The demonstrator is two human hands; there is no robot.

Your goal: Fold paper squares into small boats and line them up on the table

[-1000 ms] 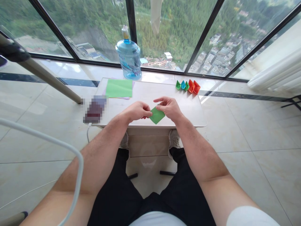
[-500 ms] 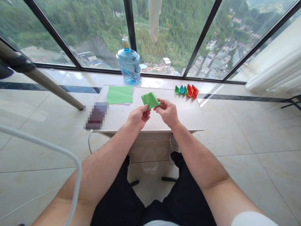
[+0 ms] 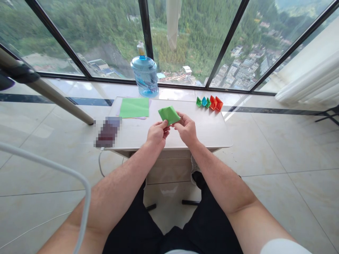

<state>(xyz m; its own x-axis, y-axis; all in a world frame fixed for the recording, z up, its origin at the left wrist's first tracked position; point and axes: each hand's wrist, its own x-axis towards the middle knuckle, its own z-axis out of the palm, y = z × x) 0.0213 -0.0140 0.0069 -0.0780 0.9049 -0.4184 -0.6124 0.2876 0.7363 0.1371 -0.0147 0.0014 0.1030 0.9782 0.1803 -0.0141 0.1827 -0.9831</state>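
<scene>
A small folded piece of green paper (image 3: 168,114) is held up over the white table (image 3: 135,134), its diagonal creases showing. My left hand (image 3: 157,133) pinches its lower left edge, thumb on top. On the paper's right corner my right hand (image 3: 185,127) is closed, with the fingers partly behind it. Several folded paper boats (image 3: 212,102) in green, blue and red-orange stand in a row at the table's back right. At the back left lies a stack of flat paper sheets (image 3: 134,107), a green one uppermost.
A blue water jug (image 3: 144,76) stands behind the table by the window. On the table's left edge is a blurred-out device (image 3: 108,131) with a cable (image 3: 100,164). A pole (image 3: 60,93) slants in at left, and a white tube (image 3: 66,167) curves across the lower left.
The green paper has turned and tilted slightly, looking flatter. My right hand has shifted a little, its fingers lower at the paper's right corner. My left hand has moved slightly right.
</scene>
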